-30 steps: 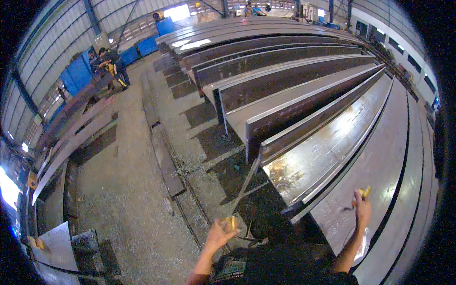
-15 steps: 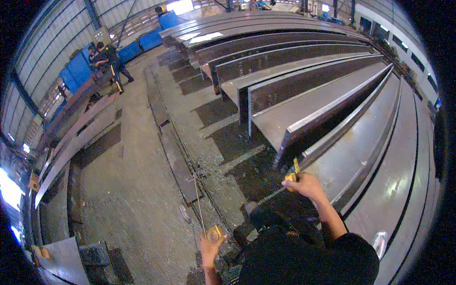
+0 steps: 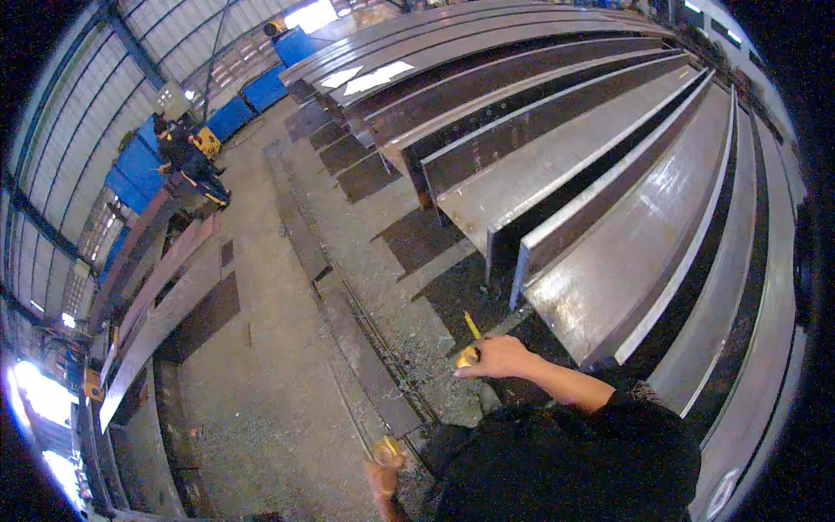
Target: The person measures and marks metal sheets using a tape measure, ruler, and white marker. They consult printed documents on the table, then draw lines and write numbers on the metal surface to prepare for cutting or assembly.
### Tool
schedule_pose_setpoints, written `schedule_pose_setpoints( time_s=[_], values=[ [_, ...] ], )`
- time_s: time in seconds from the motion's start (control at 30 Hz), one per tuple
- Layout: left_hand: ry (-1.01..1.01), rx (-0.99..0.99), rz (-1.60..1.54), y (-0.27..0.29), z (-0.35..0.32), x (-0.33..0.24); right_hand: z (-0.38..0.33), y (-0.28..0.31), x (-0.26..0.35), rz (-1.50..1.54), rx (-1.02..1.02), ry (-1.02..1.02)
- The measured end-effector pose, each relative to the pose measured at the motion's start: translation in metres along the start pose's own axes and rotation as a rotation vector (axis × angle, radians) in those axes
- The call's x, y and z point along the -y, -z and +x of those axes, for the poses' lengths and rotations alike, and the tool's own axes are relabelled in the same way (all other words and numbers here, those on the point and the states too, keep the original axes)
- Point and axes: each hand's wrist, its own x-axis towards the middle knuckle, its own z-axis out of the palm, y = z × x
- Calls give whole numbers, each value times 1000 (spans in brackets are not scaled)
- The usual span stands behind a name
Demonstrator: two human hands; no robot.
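Note:
My left hand (image 3: pixel 382 479), low in the picture and blurred, is closed round a rounded yellow case (image 3: pixel 389 452). A thin light rod or line (image 3: pixel 355 419) runs forward from that hand over the floor; where it joins the case I cannot make out. My right hand (image 3: pixel 503 358) grips a yellow tape measure (image 3: pixel 468 358), with a short length of yellow blade (image 3: pixel 471 324) sticking out ahead. This hand is in front of the near ends of the steel beams (image 3: pixel 600 261), apart from them.
More long beams (image 3: pixel 522 109) fan out to the far right. A flat steel strip (image 3: pixel 365 352) lies along the floor ahead. Long plates (image 3: pixel 165 317) are stacked at left. A person (image 3: pixel 187 161) in dark clothes bends near blue panels (image 3: pixel 130 178) at the far left.
The view has shifted relative to the beams. My right hand has moved left and slightly down, away from the beam end, still with the tape measure. My left hand appears lower.

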Motion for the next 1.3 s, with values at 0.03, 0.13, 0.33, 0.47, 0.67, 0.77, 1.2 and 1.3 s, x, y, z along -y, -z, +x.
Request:
schedule_pose_setpoints(
  time_s=[0.03, 0.13, 0.33, 0.47, 0.67, 0.77, 1.2, 1.3],
  values=[
    [46, 6, -54, 11, 28, -12, 18, 7, 5, -22, 7, 22],
    [476, -11, -607, 32, 109, -19, 93, 33, 24, -27, 15, 62],
    [501, -82, -734, 51, 258, -27, 218, 49, 21, -31, 29, 13],
    [433, -52, -790, 36, 378, 6, 310, 72, 24, -26, 85, -120],
    [245, 72, -533, 7, 586, 62, 450, 115, 49, -87, -78, -198],
    [151, 159, -485, 47, 690, 19, 500, 158, 71, 63, -87, -196],
    [4, 314, -457, 10, 1006, -2, 820, 209, -16, 819, -332, -557],
    [70, 350, -416, 0, 1087, -2, 905, 235, -49, 856, -594, -619]
  ],
)
